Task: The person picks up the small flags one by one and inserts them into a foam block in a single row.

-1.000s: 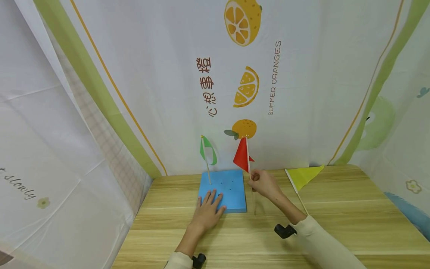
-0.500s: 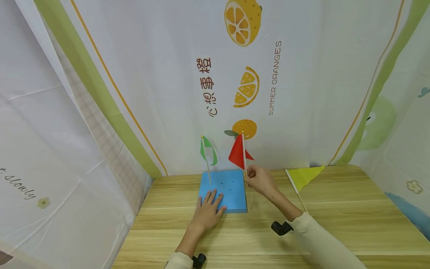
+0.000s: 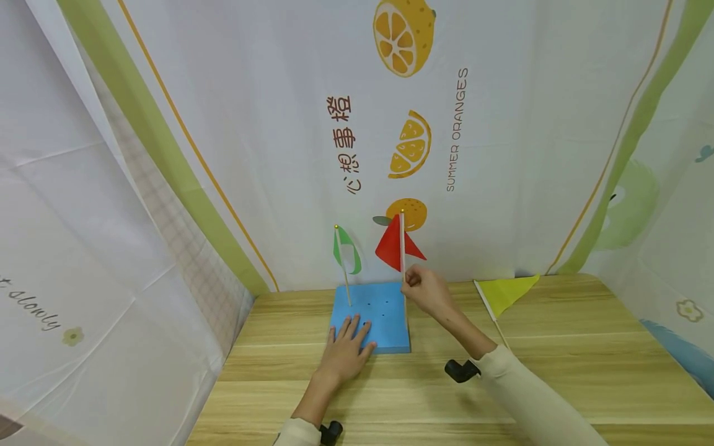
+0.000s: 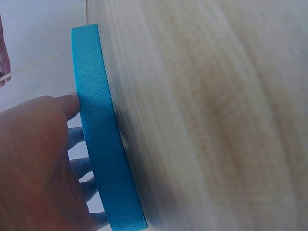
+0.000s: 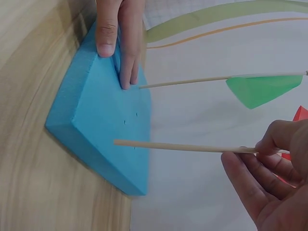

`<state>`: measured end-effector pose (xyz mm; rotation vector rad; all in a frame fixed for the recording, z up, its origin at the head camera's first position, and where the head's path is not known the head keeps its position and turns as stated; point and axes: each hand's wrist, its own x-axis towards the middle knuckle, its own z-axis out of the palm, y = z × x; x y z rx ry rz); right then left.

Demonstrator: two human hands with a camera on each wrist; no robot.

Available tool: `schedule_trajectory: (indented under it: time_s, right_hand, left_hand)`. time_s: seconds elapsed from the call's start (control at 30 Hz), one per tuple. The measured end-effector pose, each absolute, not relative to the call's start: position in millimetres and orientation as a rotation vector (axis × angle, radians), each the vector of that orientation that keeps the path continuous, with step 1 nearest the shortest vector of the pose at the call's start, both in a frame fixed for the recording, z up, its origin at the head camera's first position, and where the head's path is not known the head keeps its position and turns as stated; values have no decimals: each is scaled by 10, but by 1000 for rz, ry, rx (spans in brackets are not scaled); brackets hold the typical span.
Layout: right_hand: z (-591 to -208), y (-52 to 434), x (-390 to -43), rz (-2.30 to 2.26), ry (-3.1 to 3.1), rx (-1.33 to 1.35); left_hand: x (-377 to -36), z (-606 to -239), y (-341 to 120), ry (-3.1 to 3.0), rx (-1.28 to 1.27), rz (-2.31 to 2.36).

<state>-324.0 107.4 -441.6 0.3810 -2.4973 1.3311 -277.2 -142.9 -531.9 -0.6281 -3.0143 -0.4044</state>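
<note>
Left hand (image 3: pixel 344 347): laid flat on the near part of the blue foam block (image 3: pixel 372 313), fingers straight and spread, pressing it down on the wooden table (image 3: pixel 558 347); nothing gripped.
Right hand (image 3: pixel 426 292): thumb and fingers pinched round the stick of the red flag (image 3: pixel 397 244), just under the cloth; rest of the hand loosely curled.
Red flag: held nearly upright above the right edge of the block; in the right wrist view the bare stick end (image 5: pixel 118 142) lies over the block's top, close to the small holes; touching or only hovering, cannot tell.
Blue foam block: flat on the table near the back curtain, several small holes visible in the top.
Green and white flag (image 3: pixel 346 248): already standing in the block, far left part, just beyond the left fingertips.
Yellow flag (image 3: pixel 504 292): lying on the table to the right, well apart from the block, untouched.
Step in hand: by judgement, placing of the red flag into the block; stick brought over the block but not yet seated.
Next move calls for: stick end lined up with one free hole, stick kept vertical, then pushed straight down, block held firmly meanwhile.
Possible trouble: thin stick pressed at an angle could bend or miss the hole.
</note>
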Motion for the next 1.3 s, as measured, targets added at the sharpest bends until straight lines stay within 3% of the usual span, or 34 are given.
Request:
schedule_trajectory:
  time_s: [1.3]
  right_hand:
    - [-4259,753,-3475,1264,-2423,419]
  left_hand:
    - [-2754,-5304,-1421,-3028,-615,-405]
